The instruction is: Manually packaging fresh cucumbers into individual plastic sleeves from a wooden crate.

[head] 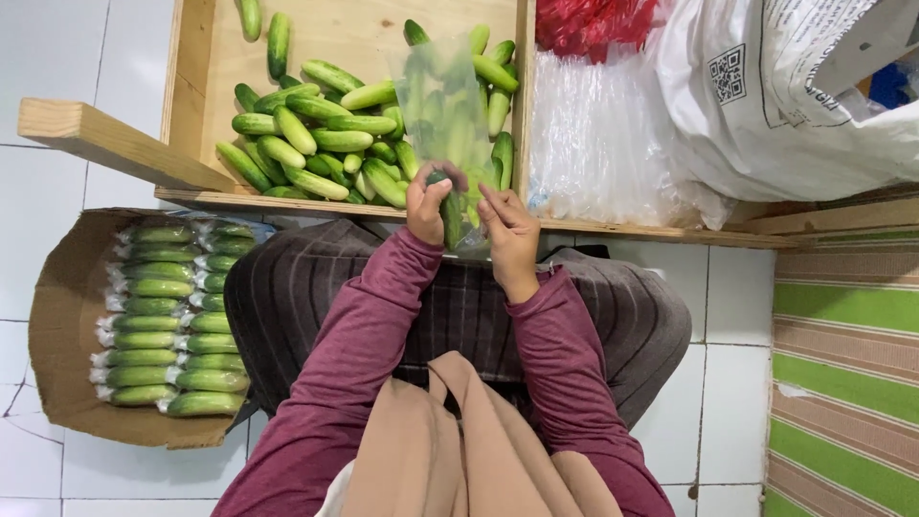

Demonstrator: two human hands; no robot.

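Closest to me, a tan cloth (450, 450) hangs down my chest between my maroon sleeves, over my striped lap. Just beyond my lap, my left hand (428, 204) is closed around a cucumber (451, 215), fingers curled over its upper end. Its long axis runs almost straight away from me, between both hands. My right hand (510, 233) sits just beside it, fingers pinched on the near edge of a clear plastic bag (442, 105) that rises away over the crate. To my left, a cardboard box (62, 335) holds neat rows of bagged cucumbers (172, 325). Farther out, a wooden crate (201, 67) holds a heap of loose cucumbers (316, 144), and right of it lies a stack of clear bags (598, 144) beside a white sack (766, 96).
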